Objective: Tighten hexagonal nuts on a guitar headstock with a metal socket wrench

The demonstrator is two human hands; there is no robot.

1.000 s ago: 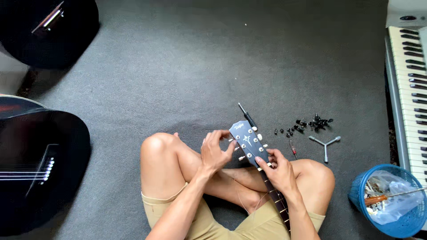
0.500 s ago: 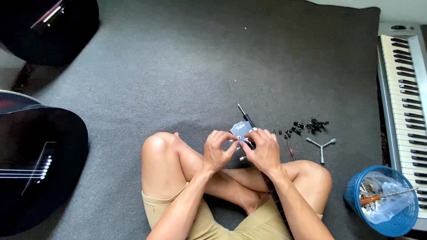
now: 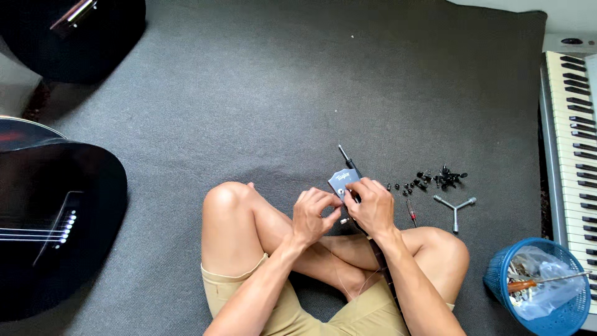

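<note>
A person sits cross-legged on the grey carpet floor (image 3: 249, 93), and a guitar neck lies across the lap with its headstock (image 3: 341, 179) just right of the middle of the frame. The left hand (image 3: 314, 214) has its fingers curled at the lower side of the headstock, near a small silver tuning peg (image 3: 344, 220) that sticks out there; the thumb and fingers are close together, but I cannot tell surely if they pinch something. The right hand (image 3: 372, 205) covers the headstock from the right side with bent fingers and seems to grip or press it, so most of the headstock is hidden. A thin black screwdriver (image 3: 347, 158) lies just above the headstock. To the right, a group of small black parts (image 3: 438, 177) is spread on the carpet, and near it a three-armed metal wrench (image 3: 454, 206) and a small red tool (image 3: 411, 213). I judge that the work on the headstock hardware is somewhere in the middle: at least one peg is fitted, and many loose parts remain on the floor. A blue basket (image 3: 497, 280) stands at lower right, a keyboard (image 3: 572, 124) at the right edge, and black guitar bodies (image 3: 56, 211) at the left.
</note>
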